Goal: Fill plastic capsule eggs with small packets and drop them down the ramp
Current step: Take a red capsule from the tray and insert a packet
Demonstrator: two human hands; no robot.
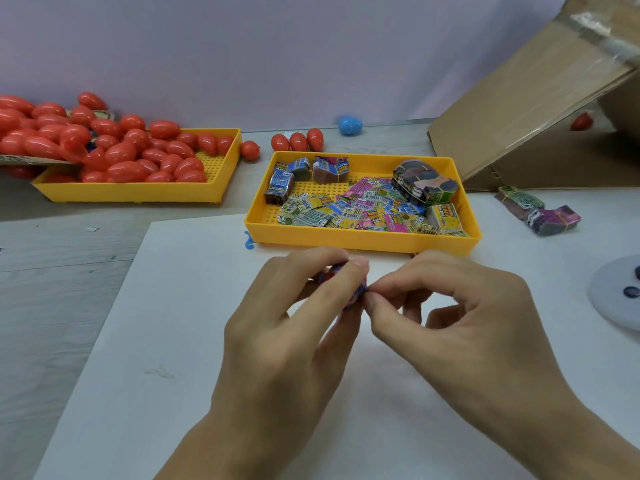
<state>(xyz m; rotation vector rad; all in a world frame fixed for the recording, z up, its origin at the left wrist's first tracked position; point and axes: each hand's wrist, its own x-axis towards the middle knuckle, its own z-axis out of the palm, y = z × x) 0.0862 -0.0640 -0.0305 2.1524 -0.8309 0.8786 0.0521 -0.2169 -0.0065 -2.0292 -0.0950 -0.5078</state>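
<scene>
Hands (346, 327) pinch packet (356, 295), maybe; tray (363, 242) w/ packets.

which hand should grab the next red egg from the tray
Left, probably. The egg tray lies on the left hand's side, while the right hand sits nearer the cardboard ramp. Both are busy pinching a packet.

Head camera looks forward and down, close over the table (86, 271).
</scene>
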